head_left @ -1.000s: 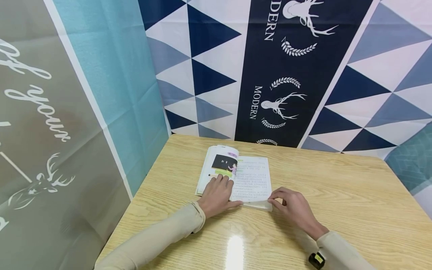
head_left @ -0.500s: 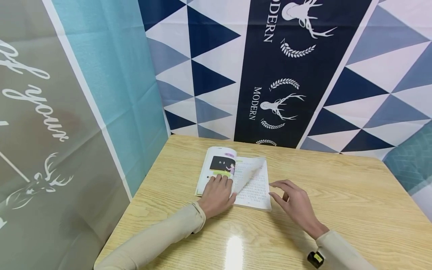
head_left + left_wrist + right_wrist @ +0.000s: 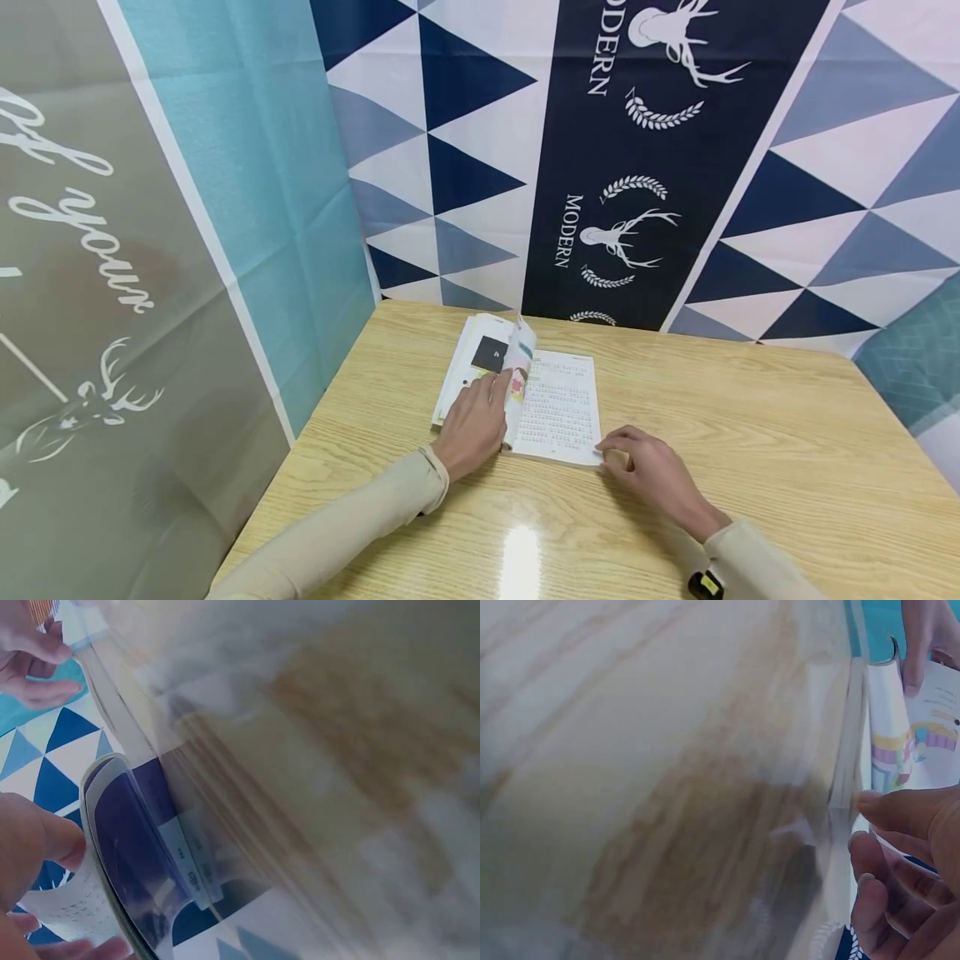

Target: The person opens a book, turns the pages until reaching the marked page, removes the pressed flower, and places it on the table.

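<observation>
An open book lies on the wooden table, with printed text on its right page and a dark picture panel on its left. One leaf stands curled up near the spine. My left hand rests on the left page, its fingers against that leaf; its thumb is hidden in the head view. At the lower right corner of the right page, my right hand has thumb and index finger bent around the page corner. In the right wrist view, the right thumb touches the book's edge, and the remaining fingers curl below.
The wooden table extends far to the right of the book. A patterned cloth hangs behind it, and a grey and teal cloth hangs along the left side. A bright light reflection lies on the front of the table.
One leaf flipped over from the right side toward the left; another now stands curled by the spine. My left hand shifted slightly left, and my right fingers came back to the page corner.
</observation>
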`<state>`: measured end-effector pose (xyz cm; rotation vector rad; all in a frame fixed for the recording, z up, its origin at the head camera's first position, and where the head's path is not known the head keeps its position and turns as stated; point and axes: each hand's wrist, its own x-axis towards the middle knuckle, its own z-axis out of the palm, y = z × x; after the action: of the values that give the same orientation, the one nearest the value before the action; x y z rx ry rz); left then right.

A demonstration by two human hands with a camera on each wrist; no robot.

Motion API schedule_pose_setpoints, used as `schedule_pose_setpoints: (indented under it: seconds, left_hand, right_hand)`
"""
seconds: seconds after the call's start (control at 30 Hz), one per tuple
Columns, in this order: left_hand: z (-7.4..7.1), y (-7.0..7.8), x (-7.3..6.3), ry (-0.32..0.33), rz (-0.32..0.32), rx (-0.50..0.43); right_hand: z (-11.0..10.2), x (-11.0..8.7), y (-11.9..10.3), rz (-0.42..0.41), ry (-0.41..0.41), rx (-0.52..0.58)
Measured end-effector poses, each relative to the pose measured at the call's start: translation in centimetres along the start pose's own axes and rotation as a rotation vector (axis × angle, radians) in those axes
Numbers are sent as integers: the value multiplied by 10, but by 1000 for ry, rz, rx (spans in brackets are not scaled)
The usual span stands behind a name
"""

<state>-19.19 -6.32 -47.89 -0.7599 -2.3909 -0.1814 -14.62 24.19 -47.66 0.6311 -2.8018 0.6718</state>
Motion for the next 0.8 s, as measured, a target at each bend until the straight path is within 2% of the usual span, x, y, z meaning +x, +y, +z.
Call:
schedule_pose_setpoints:
  seconds: [0.23,0.4,0.53,0.63,0.73,0.8]
  left_hand:
    - [3,-5,1,35,33,93]
    - [4,-6,-1,26,73,127]
    - [3,-5,-1,-23,107,98]
    - [1,-2,-2,-95,122,62]
    - [0,0,-2,-147,124,35]
    - [0,2,-2,-152,120,26]
  right_hand:
    - [4,-2,1,1,-25,-32]
    - [5,-2,0,-57,14,-51]
    - [7,-3,-1,-156,90,-102]
    - [8,-2,-1,-205,143,-128]
    - [8,-1,-1,-213,174,-119]
    - [7,0,-1,-204,183,-110]
